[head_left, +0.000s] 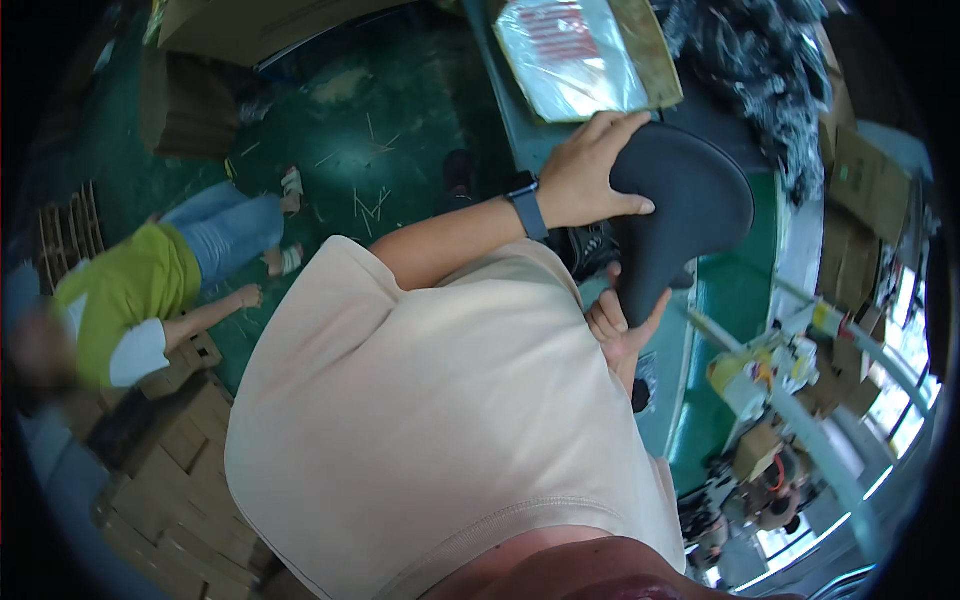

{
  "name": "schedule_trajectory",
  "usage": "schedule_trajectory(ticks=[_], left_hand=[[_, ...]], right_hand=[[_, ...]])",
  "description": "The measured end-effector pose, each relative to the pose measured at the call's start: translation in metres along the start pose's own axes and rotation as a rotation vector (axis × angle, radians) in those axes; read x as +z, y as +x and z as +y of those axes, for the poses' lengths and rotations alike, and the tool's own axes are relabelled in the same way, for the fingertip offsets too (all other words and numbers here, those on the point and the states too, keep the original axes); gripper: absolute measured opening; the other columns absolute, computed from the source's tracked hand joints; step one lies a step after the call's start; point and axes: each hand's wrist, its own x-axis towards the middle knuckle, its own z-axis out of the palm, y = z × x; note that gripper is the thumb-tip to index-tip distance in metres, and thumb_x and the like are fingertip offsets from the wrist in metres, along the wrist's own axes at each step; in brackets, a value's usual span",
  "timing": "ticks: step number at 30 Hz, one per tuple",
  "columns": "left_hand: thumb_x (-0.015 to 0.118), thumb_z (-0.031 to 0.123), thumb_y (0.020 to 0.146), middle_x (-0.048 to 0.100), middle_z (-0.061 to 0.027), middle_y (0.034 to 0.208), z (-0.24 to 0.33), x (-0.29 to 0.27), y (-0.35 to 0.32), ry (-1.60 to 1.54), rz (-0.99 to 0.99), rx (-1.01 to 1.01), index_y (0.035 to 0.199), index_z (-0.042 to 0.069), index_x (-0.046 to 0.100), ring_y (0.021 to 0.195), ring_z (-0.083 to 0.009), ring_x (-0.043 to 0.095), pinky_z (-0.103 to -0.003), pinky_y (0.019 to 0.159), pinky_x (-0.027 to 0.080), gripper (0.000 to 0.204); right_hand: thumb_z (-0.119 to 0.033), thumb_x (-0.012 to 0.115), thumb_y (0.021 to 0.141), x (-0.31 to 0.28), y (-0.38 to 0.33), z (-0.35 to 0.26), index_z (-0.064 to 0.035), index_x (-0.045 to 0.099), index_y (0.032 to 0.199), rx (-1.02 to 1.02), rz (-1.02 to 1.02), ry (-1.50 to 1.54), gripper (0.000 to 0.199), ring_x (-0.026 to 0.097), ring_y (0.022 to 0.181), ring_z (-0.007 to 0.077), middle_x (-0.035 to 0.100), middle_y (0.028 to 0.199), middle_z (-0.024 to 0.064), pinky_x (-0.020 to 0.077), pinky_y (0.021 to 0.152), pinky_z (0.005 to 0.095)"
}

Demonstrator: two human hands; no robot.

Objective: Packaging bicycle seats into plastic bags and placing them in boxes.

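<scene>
A black bicycle saddle (688, 195) is held in front of my body, its broad end up and to the right, its narrow nose pointing down toward me. My left hand (592, 172), a dark watch (526, 205) on its wrist, clasps the edge of the broad end, thumb on top and fingers along the far side. At the nose, my right hand (628, 328) grips with the thumb and a finger on either side. Its other fingers are curled. The saddle's underside is mostly hidden.
Beyond the saddle, a clear plastic bag (570, 55) lies on cardboard on a bench, beside a heap of black plastic wrap (750, 70). At left, a person in a yellow-green top (140, 290) is near stacked cartons (180, 500). More boxes (865, 190) stand at right.
</scene>
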Motion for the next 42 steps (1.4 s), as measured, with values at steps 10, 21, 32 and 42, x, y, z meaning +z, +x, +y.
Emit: schedule_trajectory(ticks=[10, 21, 32, 42], left_hand=[[0.090, 0.017, 0.083, 0.058, -0.0197, 0.143, -0.089, -0.088, 0.048, -0.230, 0.084, -0.158, 0.159, 0.008, 0.052, 0.128, -0.0433, 0.064, -0.047, 0.107, 0.055, 0.085], [0.099, 0.034, 0.081, 0.051, -0.0258, 0.158, -0.142, -0.148, 0.085, -0.356, -0.041, -0.213, 0.167, 0.003, 0.038, 0.146, -0.0404, 0.054, -0.047, 0.123, 0.045, 0.110], [0.097, 0.010, 0.084, 0.071, -0.0130, 0.137, -0.159, -0.175, 0.084, -0.862, -0.153, -0.496, 0.164, 0.002, 0.048, 0.126, -0.0227, 0.069, -0.039, 0.113, 0.056, 0.094], [0.092, -0.002, 0.084, 0.072, -0.0121, 0.140, -0.107, -0.172, 0.018, -0.822, 0.108, -0.542, 0.160, 0.001, 0.057, 0.123, -0.0194, 0.070, -0.036, 0.112, 0.057, 0.083]], right_hand=[[-0.087, 0.048, 0.100, 0.043, 0.109, -0.003, -0.0054, 0.049, 0.156, 0.141, 0.262, -0.029, 0.099, 0.032, 0.045, 0.0128, 0.044, 0.067, 0.0040, 0.0270, 0.045, 0.0302], [-0.084, 0.050, 0.102, 0.074, 0.183, 0.016, -0.0043, 0.047, 0.146, 0.130, 0.392, -0.051, 0.091, 0.034, 0.044, 0.0130, 0.047, 0.067, 0.0084, 0.0288, 0.041, 0.0285], [-0.079, 0.051, 0.105, 0.083, 0.184, -0.010, 0.0027, 0.056, 0.135, 0.296, 0.207, -0.269, 0.087, 0.043, 0.044, 0.0140, 0.053, 0.062, 0.0069, 0.0347, 0.041, 0.0286], [-0.005, 0.062, 0.090, 0.276, 0.111, -0.107, 0.0090, 0.072, 0.113, -1.528, -0.451, -1.553, 0.028, 0.073, 0.087, 0.0328, 0.073, 0.089, 0.0242, 0.0586, 0.080, 0.0481]])
